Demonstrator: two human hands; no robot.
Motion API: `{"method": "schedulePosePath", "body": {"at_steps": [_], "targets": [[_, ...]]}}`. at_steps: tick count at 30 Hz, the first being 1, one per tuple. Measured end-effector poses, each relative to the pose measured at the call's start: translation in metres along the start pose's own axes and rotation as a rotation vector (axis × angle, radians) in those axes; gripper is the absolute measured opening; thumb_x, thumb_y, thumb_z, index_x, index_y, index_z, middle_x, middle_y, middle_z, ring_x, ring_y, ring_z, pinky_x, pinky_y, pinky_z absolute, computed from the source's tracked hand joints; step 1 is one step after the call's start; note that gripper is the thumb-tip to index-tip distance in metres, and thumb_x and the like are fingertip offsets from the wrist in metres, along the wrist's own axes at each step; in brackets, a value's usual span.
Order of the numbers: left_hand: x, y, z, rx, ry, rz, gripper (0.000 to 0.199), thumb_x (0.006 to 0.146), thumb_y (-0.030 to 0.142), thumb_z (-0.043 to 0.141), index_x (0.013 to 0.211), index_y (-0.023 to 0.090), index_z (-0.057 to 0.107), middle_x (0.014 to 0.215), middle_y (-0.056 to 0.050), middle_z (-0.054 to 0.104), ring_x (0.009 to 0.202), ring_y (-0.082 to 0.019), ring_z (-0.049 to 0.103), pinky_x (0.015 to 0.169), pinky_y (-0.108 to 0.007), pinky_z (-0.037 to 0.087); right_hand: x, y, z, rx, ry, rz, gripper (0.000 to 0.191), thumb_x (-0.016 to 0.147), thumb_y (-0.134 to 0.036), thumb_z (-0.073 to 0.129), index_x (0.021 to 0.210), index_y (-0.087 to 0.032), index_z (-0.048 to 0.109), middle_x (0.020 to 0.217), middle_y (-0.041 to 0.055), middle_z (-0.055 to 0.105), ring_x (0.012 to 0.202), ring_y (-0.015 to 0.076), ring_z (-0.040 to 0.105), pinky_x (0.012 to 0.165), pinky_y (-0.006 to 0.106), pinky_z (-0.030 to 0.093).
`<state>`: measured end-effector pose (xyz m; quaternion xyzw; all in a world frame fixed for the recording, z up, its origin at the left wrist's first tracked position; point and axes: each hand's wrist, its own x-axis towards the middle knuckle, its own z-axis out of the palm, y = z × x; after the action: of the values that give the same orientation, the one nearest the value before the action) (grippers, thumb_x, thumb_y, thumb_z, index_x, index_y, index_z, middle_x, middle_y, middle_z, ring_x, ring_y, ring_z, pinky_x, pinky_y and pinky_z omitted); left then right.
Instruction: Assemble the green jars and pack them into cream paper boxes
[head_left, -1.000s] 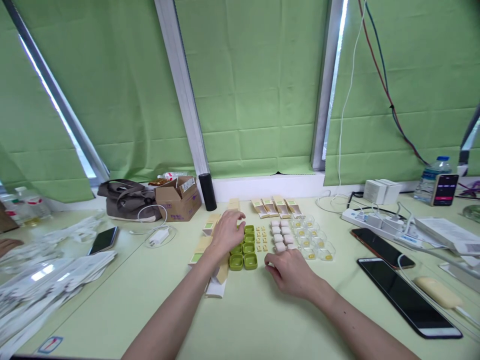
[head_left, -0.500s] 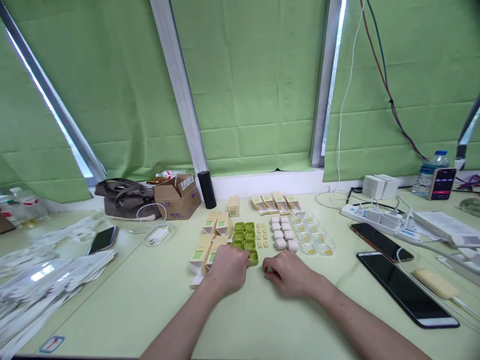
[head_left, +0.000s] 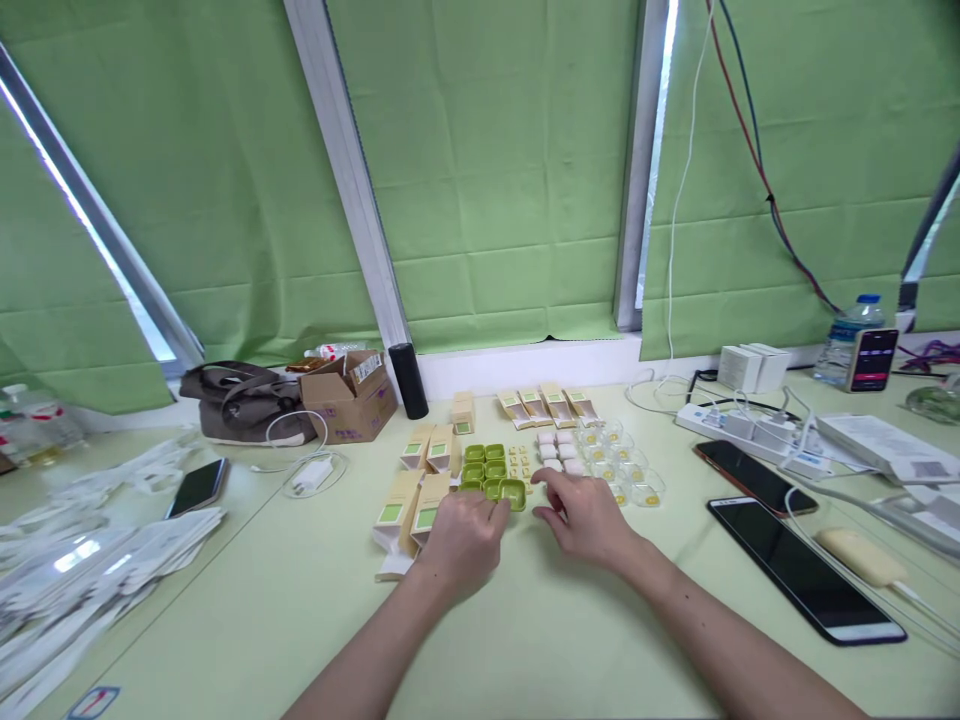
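My left hand (head_left: 466,540) is closed, its thumb and fingers at the near edge of a small green square tray (head_left: 513,494) that sits slightly raised toward the right. More such green trays (head_left: 475,454) stand in two columns just beyond. My right hand (head_left: 589,515) faces it from the right, thumb and index finger apart with nothing visible between them. Its index fingertip is close to rows of small yellow pieces (head_left: 514,462). Beyond that hand are pinkish-white rounded cases (head_left: 548,452), partly hidden by it, and clear plastic shells (head_left: 634,468) with yellow centres.
Beige open boxes (head_left: 393,512) lie left of the trays, with others (head_left: 556,404) at the back. On the right are two phones (head_left: 806,570), a power strip (head_left: 739,425) and cables. A cardboard box (head_left: 351,400), a bag (head_left: 244,402) and white strips (head_left: 97,570) are on the left.
The near green tray has shifted up and to the right beside my left hand. My right hand has moved forward, its thumb and index finger spreading apart. The view has shifted slightly.
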<state>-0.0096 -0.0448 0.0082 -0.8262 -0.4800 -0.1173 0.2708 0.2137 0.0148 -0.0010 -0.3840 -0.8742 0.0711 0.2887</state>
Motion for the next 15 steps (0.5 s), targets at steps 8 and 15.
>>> {"method": "schedulePosePath", "body": {"at_steps": [8,15], "targets": [[0.022,0.007,-0.011,0.007,0.394,0.111,0.020,0.093,0.007,0.054,0.096,0.021,0.067,0.057,-0.001,0.060,0.053,-0.017,0.055,0.051,-0.032,0.032,0.004,0.000,-0.003,0.434,0.258,-0.014,0.035,0.092,-0.026,0.064,0.127,-0.022,0.061,0.078,-0.0011,0.065,0.061,0.0148,0.056,0.062,0.028,0.044],[0.043,-0.004,-0.028,-0.461,0.604,-0.069,0.042,0.092,0.013,0.055,0.133,0.019,0.058,0.075,-0.001,0.069,0.062,-0.017,0.062,0.073,-0.038,0.044,0.007,-0.001,-0.005,0.769,0.311,0.067,0.038,0.089,-0.032,0.070,0.125,-0.021,0.063,0.072,-0.0040,0.056,0.061,0.0142,0.053,0.056,0.026,0.044]]}}
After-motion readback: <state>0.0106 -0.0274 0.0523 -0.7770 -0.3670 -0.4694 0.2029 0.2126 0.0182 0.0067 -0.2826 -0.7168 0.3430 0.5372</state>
